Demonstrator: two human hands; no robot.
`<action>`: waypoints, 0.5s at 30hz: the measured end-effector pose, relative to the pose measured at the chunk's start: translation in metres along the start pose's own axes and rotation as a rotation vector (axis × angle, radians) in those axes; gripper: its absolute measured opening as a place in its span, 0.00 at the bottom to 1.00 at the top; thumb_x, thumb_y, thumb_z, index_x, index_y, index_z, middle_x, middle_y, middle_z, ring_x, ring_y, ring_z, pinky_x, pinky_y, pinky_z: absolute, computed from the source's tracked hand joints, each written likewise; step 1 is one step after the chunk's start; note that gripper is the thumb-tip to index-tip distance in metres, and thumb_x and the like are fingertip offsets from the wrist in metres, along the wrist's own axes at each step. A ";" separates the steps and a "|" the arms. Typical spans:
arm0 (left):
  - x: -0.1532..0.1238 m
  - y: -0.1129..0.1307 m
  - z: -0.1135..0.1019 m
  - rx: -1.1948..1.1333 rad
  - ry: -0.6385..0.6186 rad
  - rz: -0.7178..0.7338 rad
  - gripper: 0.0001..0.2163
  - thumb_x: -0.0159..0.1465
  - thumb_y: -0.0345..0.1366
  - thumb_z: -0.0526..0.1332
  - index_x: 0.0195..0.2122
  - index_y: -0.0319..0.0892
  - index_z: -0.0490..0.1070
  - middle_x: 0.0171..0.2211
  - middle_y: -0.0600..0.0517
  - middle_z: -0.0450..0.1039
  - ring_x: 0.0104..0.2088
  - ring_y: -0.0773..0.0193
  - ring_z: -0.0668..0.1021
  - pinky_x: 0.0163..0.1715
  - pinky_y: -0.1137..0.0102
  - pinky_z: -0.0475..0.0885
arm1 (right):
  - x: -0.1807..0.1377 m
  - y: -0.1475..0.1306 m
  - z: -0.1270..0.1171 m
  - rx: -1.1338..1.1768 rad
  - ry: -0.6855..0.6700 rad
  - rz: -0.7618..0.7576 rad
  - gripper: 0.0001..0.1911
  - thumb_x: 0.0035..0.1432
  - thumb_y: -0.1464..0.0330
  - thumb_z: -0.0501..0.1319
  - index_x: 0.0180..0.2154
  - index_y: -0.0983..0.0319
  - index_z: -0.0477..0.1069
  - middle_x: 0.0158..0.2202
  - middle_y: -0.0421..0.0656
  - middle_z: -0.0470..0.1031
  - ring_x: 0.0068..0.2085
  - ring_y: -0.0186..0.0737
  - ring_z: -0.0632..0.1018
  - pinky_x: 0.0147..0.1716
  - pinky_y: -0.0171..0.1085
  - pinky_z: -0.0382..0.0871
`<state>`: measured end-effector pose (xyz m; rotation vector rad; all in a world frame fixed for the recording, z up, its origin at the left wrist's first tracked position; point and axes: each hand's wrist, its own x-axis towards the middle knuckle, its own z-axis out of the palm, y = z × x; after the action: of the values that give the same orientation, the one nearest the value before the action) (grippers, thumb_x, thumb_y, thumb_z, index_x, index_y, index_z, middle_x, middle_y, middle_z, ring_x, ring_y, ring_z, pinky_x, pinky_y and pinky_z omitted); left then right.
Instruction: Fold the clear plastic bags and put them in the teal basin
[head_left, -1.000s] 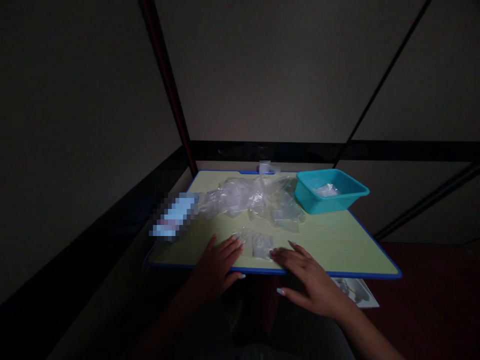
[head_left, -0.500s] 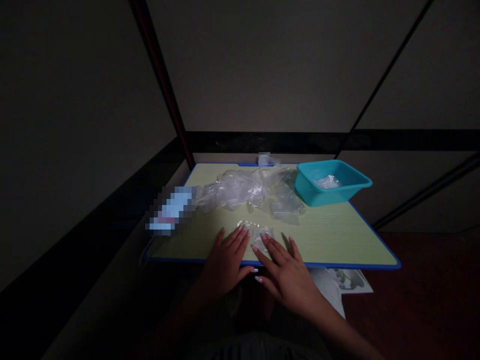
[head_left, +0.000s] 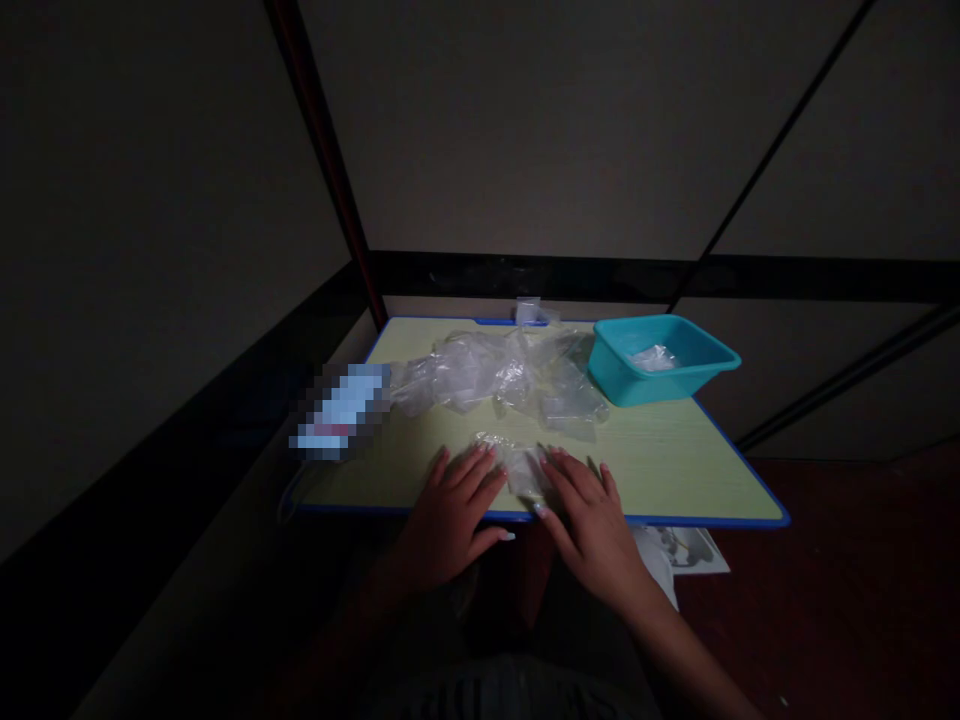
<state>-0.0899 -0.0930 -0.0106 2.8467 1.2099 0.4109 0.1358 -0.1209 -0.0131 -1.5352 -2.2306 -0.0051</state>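
In the head view, the right hand (head_left: 596,525) has just slid off the top of the small clear plastic bag (head_left: 525,472) and out to its right-hand edge, so now the bag's pale, slightly cloudy middle shows between the two hands, its surface bare to view. Over on the other side, the left hand (head_left: 450,510) stays put, laid palm-down across the crinkled, shiny film at the bag's left. Both hands are loosely spread, fingers long and thumbs well apart from them; neither closes round anything, and they simply rest on the film, the right thumb reaching toward the near edge. The bag itself lies flat near the front of the bench (head_left: 660,460), a pale yellow-green, faintly grained top with rounded blue edging. Behind it sprawls a heap of crumpled clear bags (head_left: 480,372), thin, glossy and full of soft creases, with a flatter, squarer bag (head_left: 568,410) at its right end. To the right stands a turquoise plastic tub (head_left: 652,388), smooth, flared and round-cornered, with a glinting clear packet (head_left: 654,357) inside. At the left edge sits a bright oblong object (head_left: 341,410), pixelated beyond naming, and another little bag (head_left: 528,309) pokes up at the far edge.
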 end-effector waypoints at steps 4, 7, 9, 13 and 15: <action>0.000 0.002 -0.003 -0.041 -0.006 0.071 0.28 0.63 0.50 0.54 0.62 0.50 0.52 0.64 0.50 0.53 0.64 0.55 0.54 0.62 0.50 0.40 | 0.016 0.009 -0.001 0.002 0.087 0.220 0.15 0.61 0.62 0.52 0.45 0.63 0.68 0.45 0.51 0.71 0.48 0.49 0.69 0.48 0.48 0.61; 0.000 0.004 -0.002 -0.067 -0.009 0.081 0.27 0.64 0.50 0.52 0.62 0.50 0.52 0.63 0.50 0.56 0.63 0.57 0.57 0.62 0.52 0.41 | 0.029 0.014 -0.001 -0.066 0.099 0.363 0.13 0.59 0.58 0.55 0.34 0.61 0.70 0.36 0.48 0.71 0.41 0.50 0.69 0.39 0.46 0.63; 0.000 0.006 0.000 -0.068 -0.006 0.073 0.26 0.64 0.50 0.52 0.62 0.49 0.53 0.62 0.50 0.56 0.63 0.58 0.57 0.62 0.52 0.41 | 0.037 0.014 0.002 -0.118 0.065 0.402 0.14 0.57 0.56 0.57 0.33 0.61 0.70 0.35 0.48 0.70 0.40 0.50 0.69 0.36 0.45 0.62; -0.002 0.015 0.006 -0.046 -0.007 0.074 0.28 0.64 0.51 0.53 0.62 0.47 0.53 0.63 0.50 0.55 0.63 0.57 0.56 0.62 0.52 0.42 | 0.044 0.008 0.010 -0.178 0.024 0.423 0.18 0.56 0.53 0.57 0.33 0.62 0.69 0.35 0.49 0.69 0.40 0.50 0.68 0.34 0.43 0.62; -0.003 0.020 0.012 -0.036 -0.014 0.089 0.30 0.63 0.53 0.53 0.63 0.45 0.51 0.64 0.49 0.53 0.64 0.55 0.54 0.62 0.52 0.44 | 0.044 0.007 0.012 -0.194 0.008 0.426 0.18 0.55 0.52 0.58 0.32 0.62 0.68 0.35 0.49 0.69 0.40 0.50 0.69 0.33 0.42 0.61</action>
<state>-0.0749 -0.1082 -0.0203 2.8747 1.0657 0.4100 0.1247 -0.0763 -0.0105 -2.0828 -1.8999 -0.1024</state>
